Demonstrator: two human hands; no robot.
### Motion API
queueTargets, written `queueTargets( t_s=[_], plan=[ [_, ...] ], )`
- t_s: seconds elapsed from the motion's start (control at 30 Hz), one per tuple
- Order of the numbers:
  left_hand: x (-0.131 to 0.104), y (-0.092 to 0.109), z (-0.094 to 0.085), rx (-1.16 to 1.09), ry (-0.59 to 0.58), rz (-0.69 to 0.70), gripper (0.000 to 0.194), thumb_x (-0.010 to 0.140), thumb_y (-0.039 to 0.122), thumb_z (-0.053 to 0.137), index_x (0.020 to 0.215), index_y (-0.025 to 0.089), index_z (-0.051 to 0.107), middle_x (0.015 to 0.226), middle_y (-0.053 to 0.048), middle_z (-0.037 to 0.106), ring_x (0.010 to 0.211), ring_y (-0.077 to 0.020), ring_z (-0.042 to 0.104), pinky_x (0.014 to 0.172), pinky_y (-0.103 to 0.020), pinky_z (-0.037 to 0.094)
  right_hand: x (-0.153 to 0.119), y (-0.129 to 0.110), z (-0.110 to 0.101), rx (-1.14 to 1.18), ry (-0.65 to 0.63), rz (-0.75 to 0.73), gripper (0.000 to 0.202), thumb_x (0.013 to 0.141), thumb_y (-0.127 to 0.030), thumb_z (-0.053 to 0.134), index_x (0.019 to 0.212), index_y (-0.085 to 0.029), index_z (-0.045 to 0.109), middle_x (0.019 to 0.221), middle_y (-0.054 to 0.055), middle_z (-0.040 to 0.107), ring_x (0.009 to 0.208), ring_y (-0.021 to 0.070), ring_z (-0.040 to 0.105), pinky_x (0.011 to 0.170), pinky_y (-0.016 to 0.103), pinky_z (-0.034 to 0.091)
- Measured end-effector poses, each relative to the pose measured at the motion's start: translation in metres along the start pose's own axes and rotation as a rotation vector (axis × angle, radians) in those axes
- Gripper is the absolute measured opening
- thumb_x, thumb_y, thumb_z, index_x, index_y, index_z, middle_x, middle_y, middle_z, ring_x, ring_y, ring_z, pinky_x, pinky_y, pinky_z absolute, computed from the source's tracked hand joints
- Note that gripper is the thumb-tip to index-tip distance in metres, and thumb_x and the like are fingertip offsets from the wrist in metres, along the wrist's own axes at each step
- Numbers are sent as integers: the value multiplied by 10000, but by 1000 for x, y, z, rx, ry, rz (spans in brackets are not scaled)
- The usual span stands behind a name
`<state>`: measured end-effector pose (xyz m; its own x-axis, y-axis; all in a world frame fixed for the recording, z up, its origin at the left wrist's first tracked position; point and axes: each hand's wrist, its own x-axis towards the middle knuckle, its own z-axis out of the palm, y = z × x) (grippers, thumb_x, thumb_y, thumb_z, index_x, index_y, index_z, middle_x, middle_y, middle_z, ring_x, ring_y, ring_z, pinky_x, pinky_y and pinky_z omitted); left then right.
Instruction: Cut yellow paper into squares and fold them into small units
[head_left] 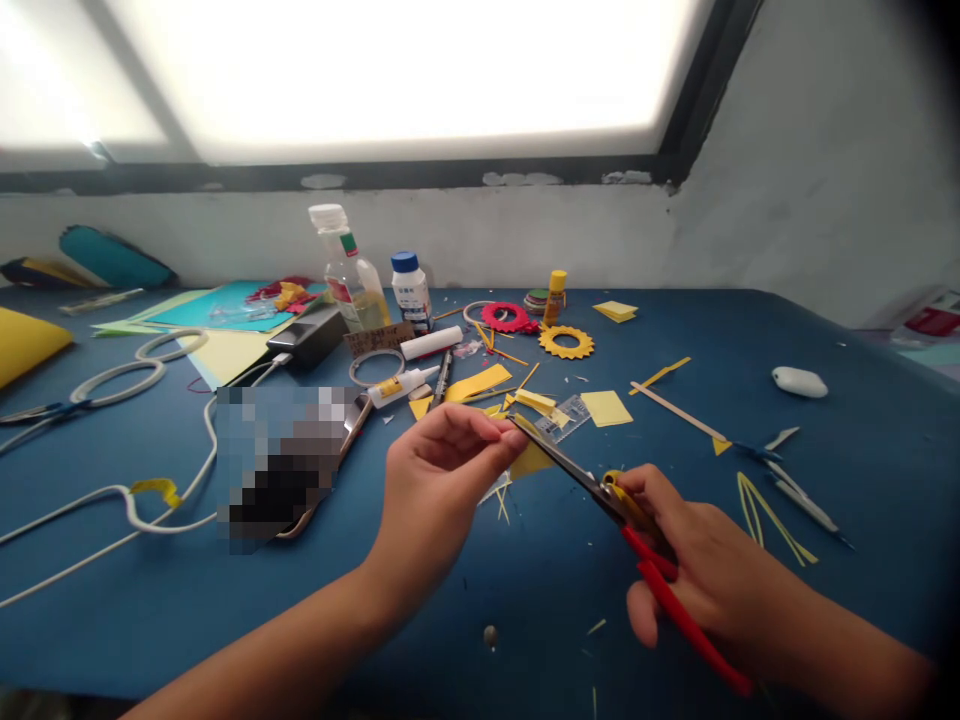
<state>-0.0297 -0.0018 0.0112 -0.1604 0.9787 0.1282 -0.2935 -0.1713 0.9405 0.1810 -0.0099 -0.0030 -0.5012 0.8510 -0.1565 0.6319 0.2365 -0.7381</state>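
Note:
My left hand (446, 465) is closed in a pinch at the middle, with a small piece of yellow paper (534, 458) at its fingertips. Part of that paper is hidden behind the blades of a pair of scissors (574, 470). The scissors have red handles, and my right hand (697, 560) is wrapped around them. Their blades point up and left, the tips close to my left fingertips. A curled yellow piece (613, 482) shows by my right index finger; its kind is unclear.
Behind my hands stand a clear bottle (352, 275), a blue-capped bottle (410, 290) and a glue stick (555, 298). A yellow paper ring (566, 342) and yellow paper square (606, 408) lie nearby. Left are a phone (356, 425) and white cable (214, 440); right, a white case (799, 382).

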Motion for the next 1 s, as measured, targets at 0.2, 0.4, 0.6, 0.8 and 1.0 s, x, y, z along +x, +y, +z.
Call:
queueTargets(
  t_s=[0.2, 0.4, 0.6, 0.8, 1.0],
  plan=[
    [0, -1, 0, -106, -41, -86, 182, 668, 154, 790, 637, 180, 613, 670, 47, 653, 681, -73, 613, 648, -154, 497, 1, 9, 4, -78, 76, -18, 368, 679, -217, 549, 984, -236, 344, 484, -74, 606, 390, 165, 470, 447, 294, 339],
    [0, 0, 1, -164, -70, -126, 192, 677, 136, 787, 630, 173, 605, 664, 49, 652, 661, -49, 596, 640, -124, 479, 0, 14, 4, -102, 97, -55, 308, 735, -321, 518, 981, -236, 353, 568, -40, 640, 437, 170, 480, 468, 296, 351],
    [0, 1, 1, -193, -81, -148, 192, 682, 125, 781, 635, 170, 601, 662, 49, 657, 661, -47, 597, 647, -118, 483, 1, 12, 2, -55, 46, -45, 248, 785, -345, 488, 961, -239, 350, 545, -36, 662, 443, 180, 484, 480, 299, 342],
    [-2, 0, 0, -210, -81, -153, 196, 684, 124, 780, 631, 162, 595, 648, 43, 652, 647, -46, 595, 628, -111, 484, 2, 17, 3, -128, 80, -54, 193, 808, -358, 445, 949, -243, 382, 548, -33, 644, 431, 176, 477, 463, 291, 324],
    [0, -3, 1, -208, -72, -139, 199, 683, 121, 779, 630, 152, 590, 638, 37, 641, 632, -46, 590, 599, -111, 481, 0, 20, 1, -201, 137, -90, 116, 827, -321, 444, 908, -259, 389, 564, -50, 638, 434, 168, 507, 459, 277, 313]
  ],
)
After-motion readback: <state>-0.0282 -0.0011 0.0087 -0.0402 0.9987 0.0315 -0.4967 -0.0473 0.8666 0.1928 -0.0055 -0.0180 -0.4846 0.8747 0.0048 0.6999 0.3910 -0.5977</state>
